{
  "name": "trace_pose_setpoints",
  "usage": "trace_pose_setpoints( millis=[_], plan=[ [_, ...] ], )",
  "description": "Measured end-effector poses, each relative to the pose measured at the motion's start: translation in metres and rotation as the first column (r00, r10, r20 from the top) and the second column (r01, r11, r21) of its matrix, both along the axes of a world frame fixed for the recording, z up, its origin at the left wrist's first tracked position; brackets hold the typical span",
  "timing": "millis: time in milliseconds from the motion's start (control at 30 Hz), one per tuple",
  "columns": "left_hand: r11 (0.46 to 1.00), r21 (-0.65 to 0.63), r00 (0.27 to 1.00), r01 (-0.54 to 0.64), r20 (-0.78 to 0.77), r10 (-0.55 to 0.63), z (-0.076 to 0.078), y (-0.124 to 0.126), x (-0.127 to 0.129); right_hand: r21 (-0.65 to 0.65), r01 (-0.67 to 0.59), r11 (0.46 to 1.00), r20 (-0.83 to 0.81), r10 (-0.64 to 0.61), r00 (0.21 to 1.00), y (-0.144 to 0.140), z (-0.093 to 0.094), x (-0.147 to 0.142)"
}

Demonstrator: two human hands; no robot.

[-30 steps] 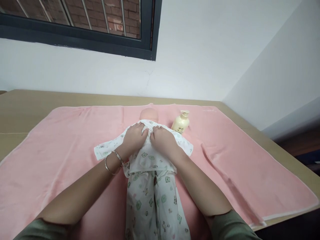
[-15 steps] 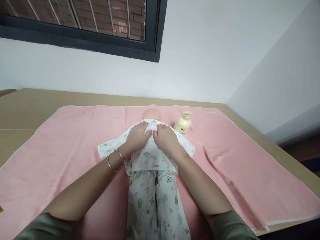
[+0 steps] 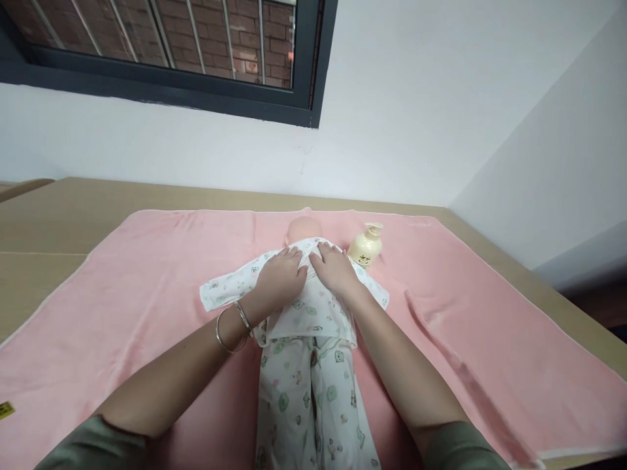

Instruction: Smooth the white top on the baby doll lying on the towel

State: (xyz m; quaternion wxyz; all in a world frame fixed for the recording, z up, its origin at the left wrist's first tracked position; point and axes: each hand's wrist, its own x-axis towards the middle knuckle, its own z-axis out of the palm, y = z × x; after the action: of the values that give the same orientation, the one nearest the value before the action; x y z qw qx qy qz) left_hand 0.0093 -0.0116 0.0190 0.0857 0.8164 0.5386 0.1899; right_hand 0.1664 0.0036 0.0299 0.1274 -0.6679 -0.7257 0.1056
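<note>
A: Hands flat: our left hand [image 3: 284, 279] and right hand [image 3: 336, 269] press open-palmed on the doll's shirt [image 3: 298, 297], doll lying on the pink towel [image 3: 147, 274].

B: We seem to be smoothing the collar; next, we'd judge, gentle outward strokes.

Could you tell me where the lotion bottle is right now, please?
In the head view, the lotion bottle stands on the pink towel, right of the doll's head and just beyond the right hand.
</note>
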Motion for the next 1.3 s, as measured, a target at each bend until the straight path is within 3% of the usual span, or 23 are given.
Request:
trace_pose_setpoints(
  millis=[333,633,833,1033,1200,1300],
  plan=[
    [0.997,0.047,0.991,-0.054,0.129,0.048,-0.024,0.036,-0.007,0.060,-0.108,0.992,0.117,0.100,0.988,-0.044,0.024,-0.030],
    [0.990,0.078,0.980,-0.115,0.173,0.100,-0.029,0.026,-0.001,0.047,-0.048,0.998,-0.048,0.051,0.998,-0.002,-0.003,-0.002],
    [0.982,0.063,0.968,-0.177,0.193,0.162,-0.034,0.027,-0.001,0.047,-0.058,0.997,-0.037,0.060,0.998,-0.011,0.010,-0.003],
    [0.981,0.062,0.957,-0.185,0.239,0.165,-0.037,0.026,-0.002,0.220,-0.011,0.975,-0.148,0.044,0.988,-0.017,0.015,-0.010],
    [0.980,0.076,0.952,-0.185,0.260,0.160,-0.038,0.026,-0.002,0.118,-0.113,0.987,-0.115,0.127,0.985,-0.013,0.008,-0.011],
    [0.979,0.081,0.951,-0.187,0.265,0.160,-0.039,0.026,-0.002,0.167,-0.086,0.982,-0.150,0.112,0.982,-0.014,0.013,-0.006]
  ],
)
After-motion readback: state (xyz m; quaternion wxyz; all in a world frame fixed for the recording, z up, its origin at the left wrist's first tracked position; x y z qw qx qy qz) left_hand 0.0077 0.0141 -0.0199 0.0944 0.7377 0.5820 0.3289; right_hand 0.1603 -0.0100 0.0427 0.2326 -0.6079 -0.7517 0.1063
